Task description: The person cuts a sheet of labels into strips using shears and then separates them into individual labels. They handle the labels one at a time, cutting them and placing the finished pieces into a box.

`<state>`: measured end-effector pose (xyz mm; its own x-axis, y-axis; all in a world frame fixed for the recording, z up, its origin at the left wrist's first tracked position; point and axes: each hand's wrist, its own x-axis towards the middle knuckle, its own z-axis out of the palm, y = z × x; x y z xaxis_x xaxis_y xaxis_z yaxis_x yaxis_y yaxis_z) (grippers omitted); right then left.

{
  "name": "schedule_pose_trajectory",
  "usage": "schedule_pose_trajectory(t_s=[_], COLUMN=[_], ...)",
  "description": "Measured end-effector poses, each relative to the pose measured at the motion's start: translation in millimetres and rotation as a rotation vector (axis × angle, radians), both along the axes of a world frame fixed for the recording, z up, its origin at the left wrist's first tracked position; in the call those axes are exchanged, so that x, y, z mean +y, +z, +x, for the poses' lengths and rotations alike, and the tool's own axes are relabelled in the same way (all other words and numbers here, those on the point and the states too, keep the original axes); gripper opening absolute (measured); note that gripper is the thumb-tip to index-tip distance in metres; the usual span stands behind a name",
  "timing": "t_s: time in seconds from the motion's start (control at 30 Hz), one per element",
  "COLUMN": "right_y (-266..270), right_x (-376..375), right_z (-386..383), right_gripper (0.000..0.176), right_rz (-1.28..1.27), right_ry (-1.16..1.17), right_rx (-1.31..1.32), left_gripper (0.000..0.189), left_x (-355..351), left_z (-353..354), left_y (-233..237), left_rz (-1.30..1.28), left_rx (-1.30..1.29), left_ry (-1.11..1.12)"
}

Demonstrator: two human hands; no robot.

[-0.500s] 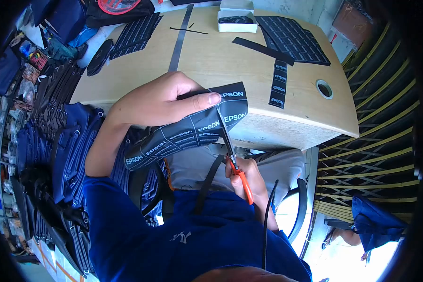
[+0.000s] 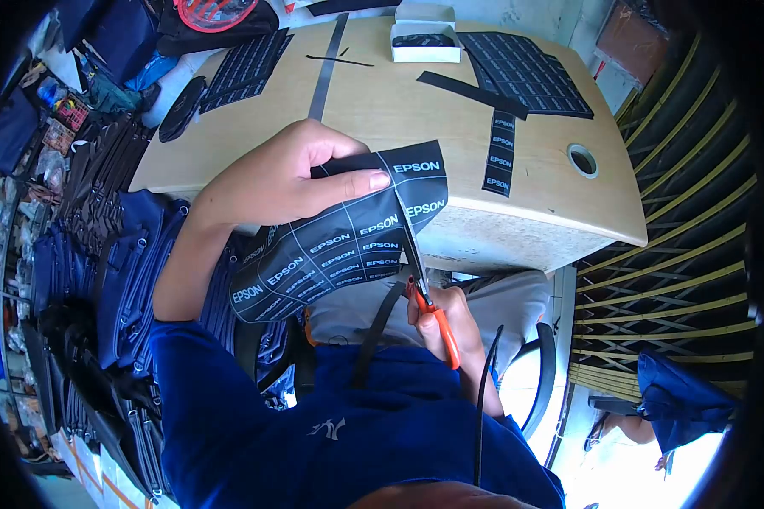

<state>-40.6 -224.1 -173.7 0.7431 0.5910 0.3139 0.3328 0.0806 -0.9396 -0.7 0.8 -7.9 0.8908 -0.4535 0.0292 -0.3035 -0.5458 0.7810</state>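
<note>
My left hand (image 2: 306, 182) pinches the upper edge of a black sheet (image 2: 331, 237) printed with white grid lines and EPSON labels, its thumb lying on top. The sheet hangs curved over my lap, beyond the table's front edge. Closed around the orange handles of a pair of scissors (image 2: 440, 327) is my right hand (image 2: 450, 322), low and to the right of the sheet. The scissor blades point up and meet the sheet along a white line, just below my left thumb, between two columns of labels.
On the wooden table (image 2: 382, 102) lie a cut label strip (image 2: 500, 153), a plain black strip (image 2: 471, 93), stacked printed sheets (image 2: 526, 72) and a white box (image 2: 426, 53). Dark blue bags (image 2: 144, 280) are piled at left. Part of another person (image 2: 632, 428) shows at lower right.
The hanging part of the sheet has swung lower and opened out, showing more labels. My left hand has shifted slightly. The scissors remain at nearly the same place on the sheet.
</note>
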Motion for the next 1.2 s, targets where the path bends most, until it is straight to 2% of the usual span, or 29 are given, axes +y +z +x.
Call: schedule_pose_trajectory(t_s=[0.6, 0.77, 0.93, 1.0, 1.1, 1.2], right_y=[-9.3, -5.0, -3.0, -2.6, -1.3, 0.3], right_x=[6.7, 5.1, 3.7, 2.7, 1.9, 2.7], right_z=[-5.9, -2.8, -2.8, -2.4, -0.7, -1.1], right_gripper=[0.064, 0.065, 0.065, 0.065, 0.063, 0.061], right_rz=[0.070, 0.031, 0.017, 0.001, -0.003, 0.027], right_ry=[-0.086, -0.023, -0.021, -0.025, -0.015, -0.047], right_rx=[-0.002, 0.025, 0.034, 0.037, 0.026, 0.019], left_gripper=[0.032, 0.033, 0.033, 0.025, 0.026, 0.026], left_x=[-4.3, -4.4, -9.0, -11.8, -14.5, -14.4], left_z=[0.8, 3.6, 3.1, 2.5, 3.4, 5.3], left_y=[2.0, 0.9, -2.7, -0.7, -10.0, -6.4], left_rz=[-0.040, 0.013, 0.012, 0.045, -0.028, 0.019], left_rx=[0.014, -0.008, 0.047, 0.095, 0.009, 0.054], left_ry=[0.012, -0.060, -0.074, -0.079, -0.120, -0.127])
